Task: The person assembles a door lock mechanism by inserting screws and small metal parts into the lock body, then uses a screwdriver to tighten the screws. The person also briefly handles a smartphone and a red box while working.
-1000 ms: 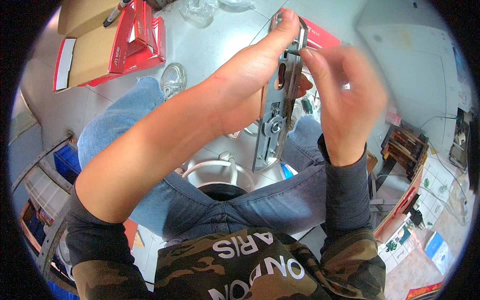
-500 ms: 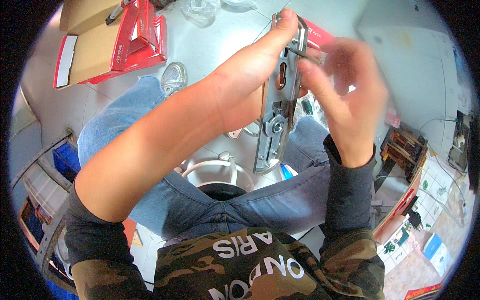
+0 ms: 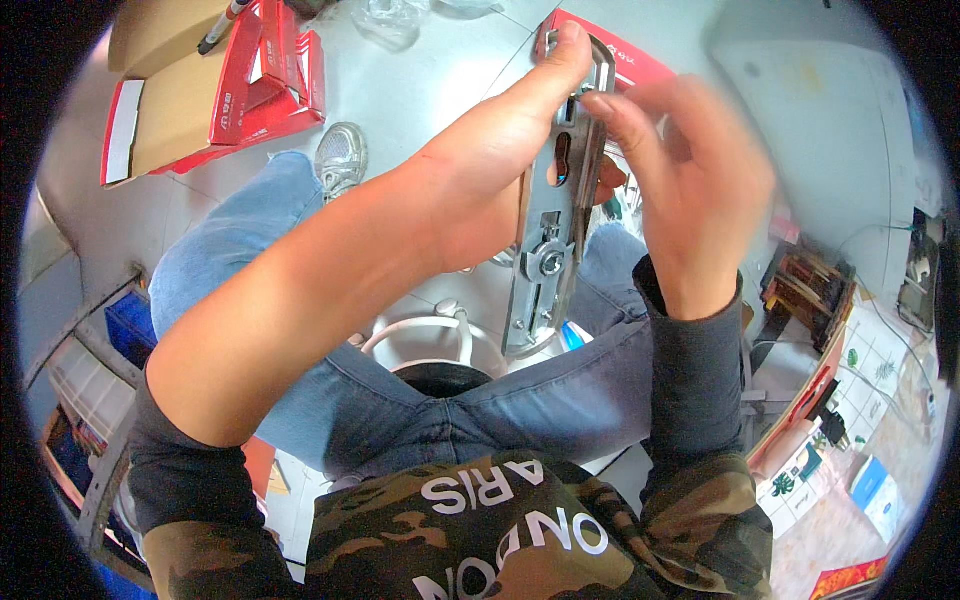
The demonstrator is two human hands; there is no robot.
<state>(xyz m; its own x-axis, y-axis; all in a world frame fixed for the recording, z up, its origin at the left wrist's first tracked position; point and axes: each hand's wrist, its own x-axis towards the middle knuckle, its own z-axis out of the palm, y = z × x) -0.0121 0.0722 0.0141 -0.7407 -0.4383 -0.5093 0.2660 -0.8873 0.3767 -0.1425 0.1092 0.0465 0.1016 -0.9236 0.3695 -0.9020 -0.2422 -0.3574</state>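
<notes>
A long metal door lock case (image 3: 540, 270) is held upright before me, with a cylinder-shaped slot in its upper half and a round hub lower down. My left hand (image 3: 500, 150) is closed around its upper part, with the thumb stretched along the top. My right hand (image 3: 695, 170) is closed, its thumb and fingertips pinched at the right edge of the case near the top. Whatever those fingertips hold is hidden, and the hand is partly blurred.
An open red cardboard box (image 3: 180, 100) with a pen (image 3: 222, 28) lies at upper left. Another red box (image 3: 630, 62) sits behind the lock case. A white bucket (image 3: 440, 345) stands between my knees. A metal-framed rack (image 3: 95, 350) is at left, a wooden rack (image 3: 805, 295) at right.
My right fingertips have moved left against the lock case. The thin dark rod that showed between them no longer shows. The lock case has shifted slightly down and left.
</notes>
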